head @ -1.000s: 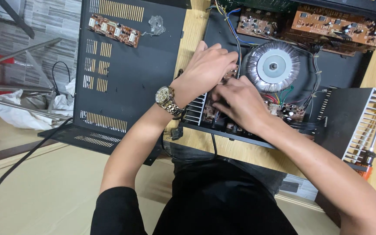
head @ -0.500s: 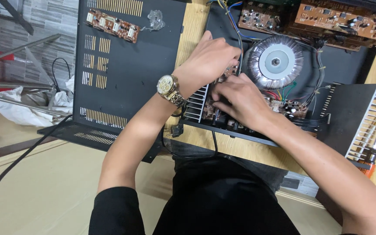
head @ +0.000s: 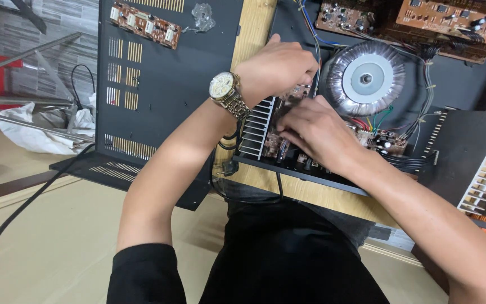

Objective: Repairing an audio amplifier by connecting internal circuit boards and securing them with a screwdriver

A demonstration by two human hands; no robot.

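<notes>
Both hands have crept slightly toward the coil since the earlier frame. Left hand [head: 277, 65] curls over the small circuit board [head: 288, 121] beside the heat sink [head: 257, 128] inside the open amplifier chassis [head: 310, 169] on the table [head: 254, 34]; right hand [head: 316, 132] presses on it, fingers together. Seemingly the board is being worked loose; next needs a careful lift. Round transformer [head: 367, 77] and wire bundles [head: 417, 121] crowd it; black cover panel [head: 164, 95] lies left

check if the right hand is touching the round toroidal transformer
Apart. The head view shows the right hand over the circuit board by the heatsink, with dark chassis floor visible between it and the toroidal transformer.
</notes>
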